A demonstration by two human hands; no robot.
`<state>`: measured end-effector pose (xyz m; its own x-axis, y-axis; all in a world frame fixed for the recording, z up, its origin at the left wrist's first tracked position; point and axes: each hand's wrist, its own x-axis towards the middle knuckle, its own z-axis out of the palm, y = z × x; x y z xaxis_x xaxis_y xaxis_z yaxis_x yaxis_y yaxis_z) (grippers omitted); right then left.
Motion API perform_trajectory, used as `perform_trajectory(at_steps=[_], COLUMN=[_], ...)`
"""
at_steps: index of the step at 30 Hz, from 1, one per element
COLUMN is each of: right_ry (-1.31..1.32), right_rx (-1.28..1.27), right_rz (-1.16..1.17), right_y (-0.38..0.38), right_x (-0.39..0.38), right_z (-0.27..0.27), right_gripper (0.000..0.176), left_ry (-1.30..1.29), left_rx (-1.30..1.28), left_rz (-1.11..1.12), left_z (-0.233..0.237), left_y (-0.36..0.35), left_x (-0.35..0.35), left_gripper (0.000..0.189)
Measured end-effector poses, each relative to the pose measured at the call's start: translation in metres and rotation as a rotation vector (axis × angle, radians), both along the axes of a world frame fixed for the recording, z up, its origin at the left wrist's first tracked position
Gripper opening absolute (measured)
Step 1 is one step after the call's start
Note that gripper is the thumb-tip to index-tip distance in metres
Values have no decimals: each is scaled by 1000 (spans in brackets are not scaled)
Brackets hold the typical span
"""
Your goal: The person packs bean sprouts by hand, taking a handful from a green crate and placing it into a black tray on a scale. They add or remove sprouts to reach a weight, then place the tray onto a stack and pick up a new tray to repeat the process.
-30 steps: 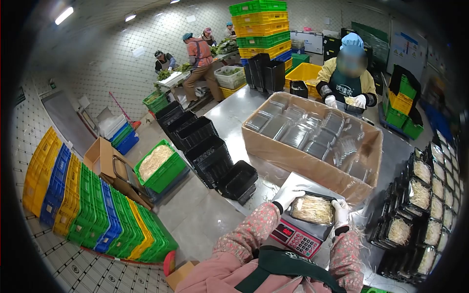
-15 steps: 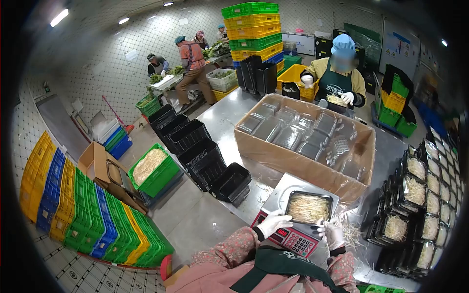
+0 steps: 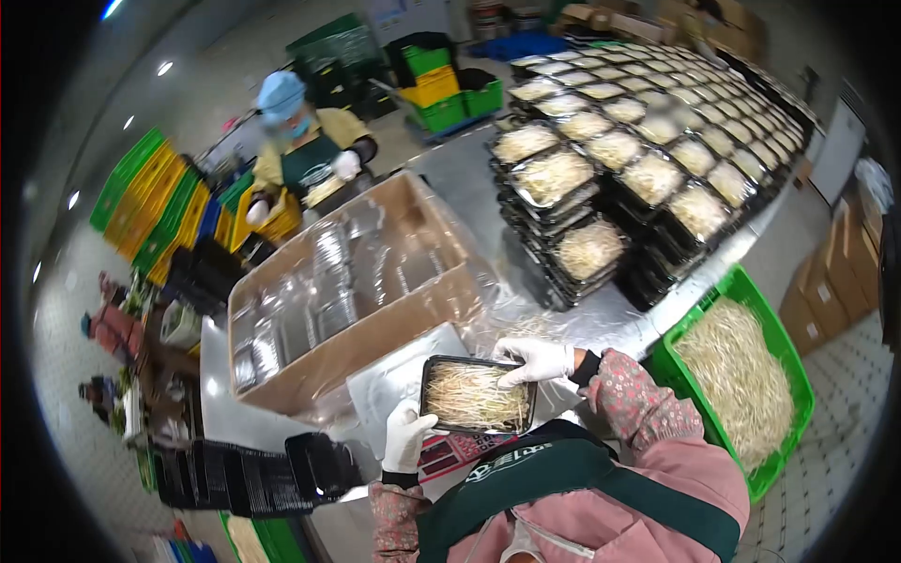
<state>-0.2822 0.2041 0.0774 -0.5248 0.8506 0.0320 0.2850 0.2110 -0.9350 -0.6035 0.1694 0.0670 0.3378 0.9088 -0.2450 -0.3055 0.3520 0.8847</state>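
A black plastic tray of bean sprouts [image 3: 477, 396] is held between my two gloved hands, close in front of my apron. My left hand [image 3: 406, 439] pinches the tray's lower left edge. On its upper right corner, my right hand [image 3: 537, 360] is closed, with fingers reaching over the rim onto the sprouts. Partly hidden behind the tray is a weighing scale; its pale platform [image 3: 383, 377] and red keypad panel [image 3: 460, 450] show around it.
A cardboard box [image 3: 352, 342] of clear plastic lids stands beyond the scale. Stacked trays of sprouts [image 3: 589, 250] fill the right side. A green crate of sprouts [image 3: 800, 383] sits at my right, and empty black trays [image 3: 249, 477] at the left. A co-worker [image 3: 314, 155] stands across the table.
The tray has come off the scale platform and is now gripped in both hands. My view has swung right, bringing the stacked trays and green crate into sight.
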Motion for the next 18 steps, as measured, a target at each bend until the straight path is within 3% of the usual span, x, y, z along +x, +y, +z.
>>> perform_trajectory(at_steps=[3,6,9,12,14,18], right_ry=[175,360,797,888,911,1029], right_rx=[-119,44,75,313,-51,-101], right_rz=[-116,-515,-946,-1262,-1391,-1365], right_y=[-4,-13,-14,35,52,70], right_x=[30,59,82,125,141,151], right_z=[-13,-19,-22,-67,-59,-51], right_gripper=[29,20,16,19,23,32], left_ry=[35,-162,-20,70,106,184], left_rx=[208,119,136,119,111,129], left_rz=[31,34,-15,-34,-39,43], left_z=[-15,17,10,5,-1,-10], left_y=[14,12,17,17,16,13], left_x=[29,60,60,66,67,54], left_gripper=[33,47,43,38,35,33])
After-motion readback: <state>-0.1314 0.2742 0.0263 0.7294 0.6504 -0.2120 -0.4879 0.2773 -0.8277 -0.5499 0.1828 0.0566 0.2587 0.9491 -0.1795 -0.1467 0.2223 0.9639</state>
